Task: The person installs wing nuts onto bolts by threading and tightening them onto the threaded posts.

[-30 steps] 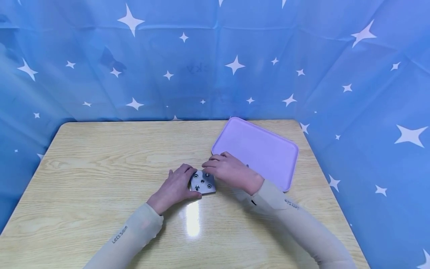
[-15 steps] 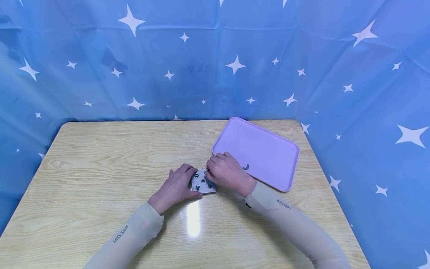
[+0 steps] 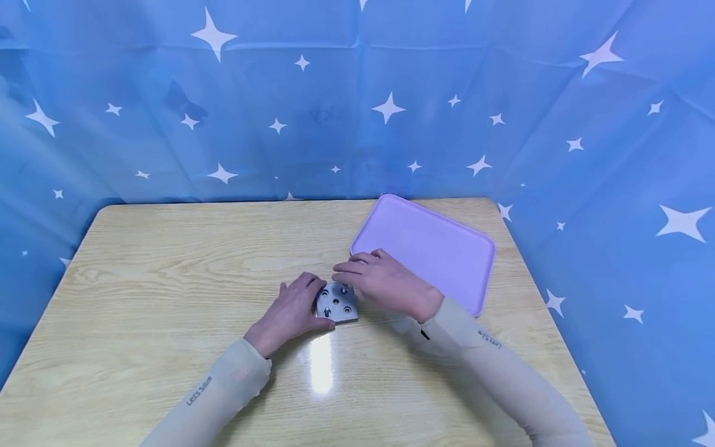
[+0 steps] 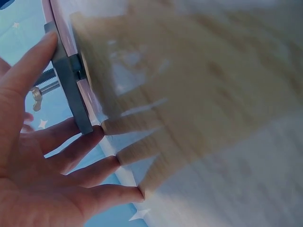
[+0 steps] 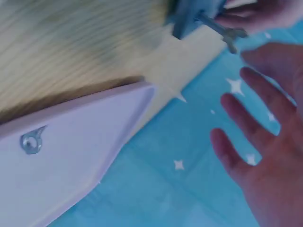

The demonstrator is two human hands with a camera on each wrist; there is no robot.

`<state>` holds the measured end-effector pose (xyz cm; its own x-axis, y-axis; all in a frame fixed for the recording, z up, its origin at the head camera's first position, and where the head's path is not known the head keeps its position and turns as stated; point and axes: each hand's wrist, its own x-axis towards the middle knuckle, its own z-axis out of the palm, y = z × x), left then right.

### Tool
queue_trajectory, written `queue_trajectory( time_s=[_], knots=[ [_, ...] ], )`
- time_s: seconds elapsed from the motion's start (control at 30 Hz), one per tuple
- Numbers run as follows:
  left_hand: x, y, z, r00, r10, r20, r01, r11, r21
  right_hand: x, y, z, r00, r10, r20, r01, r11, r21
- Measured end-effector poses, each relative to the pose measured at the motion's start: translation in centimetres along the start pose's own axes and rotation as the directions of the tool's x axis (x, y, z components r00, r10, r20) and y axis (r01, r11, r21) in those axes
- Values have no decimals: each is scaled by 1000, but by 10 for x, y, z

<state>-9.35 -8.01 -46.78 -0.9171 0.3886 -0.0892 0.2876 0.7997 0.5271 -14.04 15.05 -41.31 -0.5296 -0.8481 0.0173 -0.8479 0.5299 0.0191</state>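
My left hand (image 3: pixel 292 311) grips a grey metal plate (image 3: pixel 337 312) by its edges, thumb at the near side and fingers at the far side. The plate has several round holes and stands on edge in the left wrist view. Two threaded shanks (image 4: pixel 49 87) stick out of its face there, one ending in a wing-shaped head (image 4: pixel 37 99). Over the plate's far right corner hovers my right hand (image 3: pixel 385 282), its fingers stretched out and spread. In the right wrist view a wing screw (image 5: pixel 218 29) projects from the plate, its wing right by a fingertip of that hand.
A purple tray (image 3: pixel 441 248) lies at an angle on the wooden table (image 3: pixel 184 279), behind my right forearm. Inside it is a small metal piece with a ring-like part (image 5: pixel 31 143), hidden in the head view. A blue star-patterned curtain (image 3: pixel 251 93) hangs around the table.
Half a second ago my right fingers were curled at the plate's far right corner; now they are straightened and the wrist has swung right. My left hand and the plate have stayed in place.
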Motion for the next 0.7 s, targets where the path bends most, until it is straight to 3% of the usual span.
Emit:
queue_trajectory(
  time_s=[0.1,0.43,0.7],
  knots=[
    [-1,0,-1,1000,-11,6,11,1000,-2,2,1,7,999,-46,6,47,998,-43],
    [-1,0,-1,1000,-14,3,14,1000,-8,5,-1,21,996,-32,-82,26,997,-71],
    [-1,0,-1,1000,-10,-4,10,1000,-6,12,-10,34,974,77,-212,-96,992,-81]
  ],
)
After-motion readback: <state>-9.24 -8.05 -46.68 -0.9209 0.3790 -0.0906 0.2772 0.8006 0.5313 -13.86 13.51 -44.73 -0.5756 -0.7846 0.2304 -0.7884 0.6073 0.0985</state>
